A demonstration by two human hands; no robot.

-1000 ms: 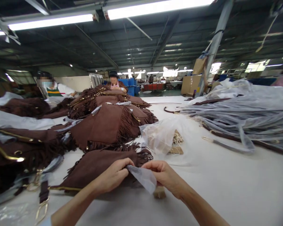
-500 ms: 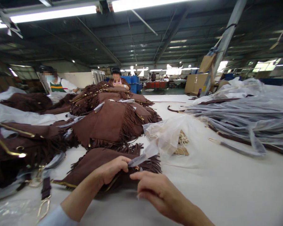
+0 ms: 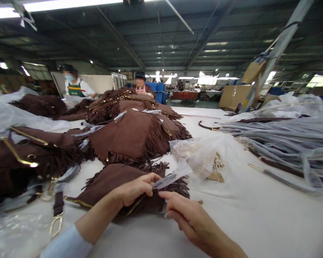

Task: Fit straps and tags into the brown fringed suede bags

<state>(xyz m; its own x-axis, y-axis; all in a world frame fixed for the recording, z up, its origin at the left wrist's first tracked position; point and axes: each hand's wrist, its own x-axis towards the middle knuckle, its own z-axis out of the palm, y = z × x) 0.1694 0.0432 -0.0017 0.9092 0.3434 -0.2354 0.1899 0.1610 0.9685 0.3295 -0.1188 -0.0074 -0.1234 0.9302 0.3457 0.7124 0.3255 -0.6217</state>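
A dark brown fringed bag with a gold zip along its near edge lies on the white table in front of me. My left hand is closed on the bag's edge, beside a small strap in clear plastic wrap that sticks out to the right. Close by is my right hand, its index finger reaching to the bag's edge near my left fingertips. Its other fingers are curled in, and what they hold is too hidden to make out. A small tan end shows just behind that hand.
More brown fringed bags are heaped beyond and at left. A strap with a gold clasp lies near left. A clear plastic bag of corded tags sits ahead, with plastic-wrapped straps at right. Two people work across the table.
The view has swung slightly left, so everything sits further right. My left hand still grips the bag's edge. My right index finger has stayed beside it, and a tan end now shows behind the right hand.
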